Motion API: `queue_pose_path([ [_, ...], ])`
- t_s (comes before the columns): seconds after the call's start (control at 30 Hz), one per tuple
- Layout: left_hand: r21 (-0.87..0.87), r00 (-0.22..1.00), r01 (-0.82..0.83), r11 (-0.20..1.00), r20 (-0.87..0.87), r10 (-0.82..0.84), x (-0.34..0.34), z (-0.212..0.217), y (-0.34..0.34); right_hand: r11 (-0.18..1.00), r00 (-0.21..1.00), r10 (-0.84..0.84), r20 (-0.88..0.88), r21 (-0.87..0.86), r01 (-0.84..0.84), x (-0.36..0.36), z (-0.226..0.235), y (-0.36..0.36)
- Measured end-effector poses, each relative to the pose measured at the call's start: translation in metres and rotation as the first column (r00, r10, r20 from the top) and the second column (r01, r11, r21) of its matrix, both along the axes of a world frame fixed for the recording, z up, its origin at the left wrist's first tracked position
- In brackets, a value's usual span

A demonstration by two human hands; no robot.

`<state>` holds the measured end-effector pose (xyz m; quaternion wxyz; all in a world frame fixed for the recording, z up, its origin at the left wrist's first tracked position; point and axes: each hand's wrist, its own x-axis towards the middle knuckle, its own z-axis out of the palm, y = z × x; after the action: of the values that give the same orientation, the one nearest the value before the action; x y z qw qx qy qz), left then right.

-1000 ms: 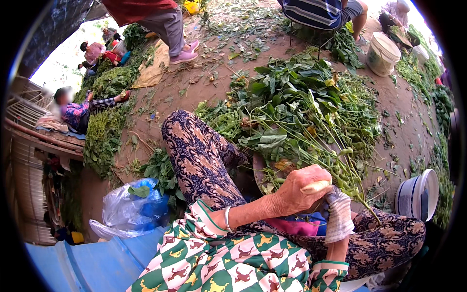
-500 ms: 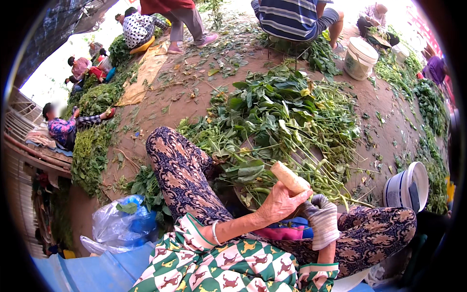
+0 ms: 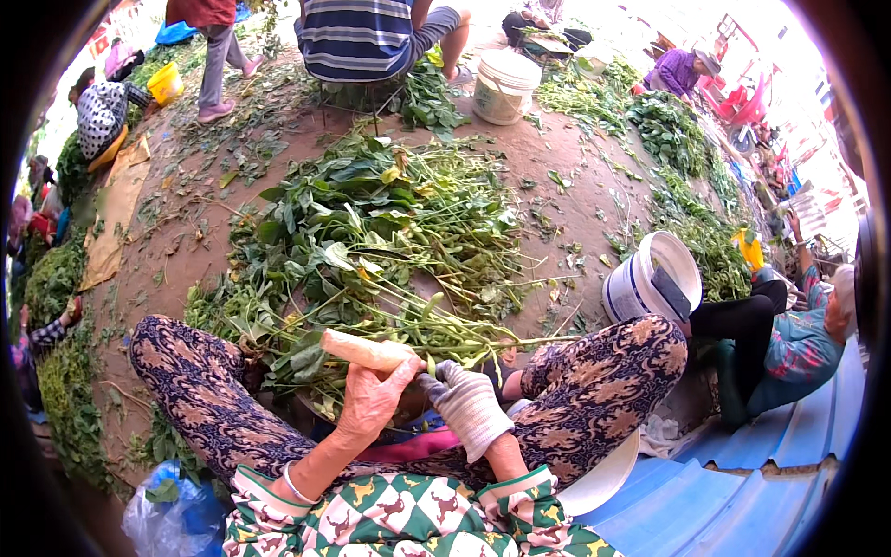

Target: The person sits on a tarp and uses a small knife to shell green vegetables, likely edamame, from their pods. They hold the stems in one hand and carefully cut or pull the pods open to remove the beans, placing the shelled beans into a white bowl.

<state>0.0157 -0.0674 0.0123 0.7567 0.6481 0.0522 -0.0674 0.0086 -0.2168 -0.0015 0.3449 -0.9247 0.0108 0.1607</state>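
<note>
My bare left hand (image 3: 373, 401) is closed round a thick, pale tan cylinder (image 3: 357, 349) whose blunt end points left; its exact kind is unclear. Close beside it, my right hand (image 3: 469, 404) wears a whitish knit glove with grey fingertips. Its fingers curl in by green pods and stems, and what they grip is mostly hidden. Right in front of both hands lies a heap of leafy bean plants (image 3: 371, 218), with green pods on stems (image 3: 464, 345) at its near edge. A pink cloth (image 3: 408, 448) lies in my lap, below my hands.
A tipped white bucket (image 3: 636, 295) rests past my right knee; another white bucket (image 3: 506, 88) stands farther off. A plastic bag (image 3: 172, 520) lies at lower left. Blue corrugated sheet (image 3: 742, 473) spreads at right. A person in stripes (image 3: 357, 37) sits ahead; one in teal (image 3: 796, 357) sits at right.
The view has swung right, bringing the person in teal into sight. My hands remain together with the tan cylinder still in the left; green pods now show by the gloved fingers.
</note>
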Motion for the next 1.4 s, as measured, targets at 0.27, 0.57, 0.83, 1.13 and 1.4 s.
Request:
queue_pose_path([
  [0.27, 0.188, 0.998, -0.001, 0.982, 0.066, -0.011, -0.001, -0.011, 0.004, 1.0, 0.987, 0.002, 0.161, 0.014, -0.005, -0.003, -0.01, 0.01],
  [0.57, 0.006, 0.998, 0.023, 1.0, -0.066, -0.022, -0.004, -0.011, 0.009, 0.977, 0.987, -0.065, 0.149, 0.21, 0.033, -0.008, -0.024, 0.008],
  [0.83, 0.122, 1.0, 0.01, 0.993, -0.015, -0.008, -0.005, -0.01, -0.001, 0.983, 0.989, -0.07, 0.133, 0.176, 0.046, -0.011, -0.037, 0.005],
  [1.13, 0.246, 0.997, -0.008, 0.969, 0.08, -0.012, -0.008, -0.017, -0.002, 0.896, 0.964, -0.187, -0.191, 0.369, 0.247, -0.013, -0.024, 0.013],
  [1.4, 0.18, 0.999, 0.041, 0.983, -0.04, -0.035, -0.003, -0.015, 0.01, 0.584, 0.882, -0.207, -0.423, 0.67, 0.458, -0.012, -0.003, 0.016],
])
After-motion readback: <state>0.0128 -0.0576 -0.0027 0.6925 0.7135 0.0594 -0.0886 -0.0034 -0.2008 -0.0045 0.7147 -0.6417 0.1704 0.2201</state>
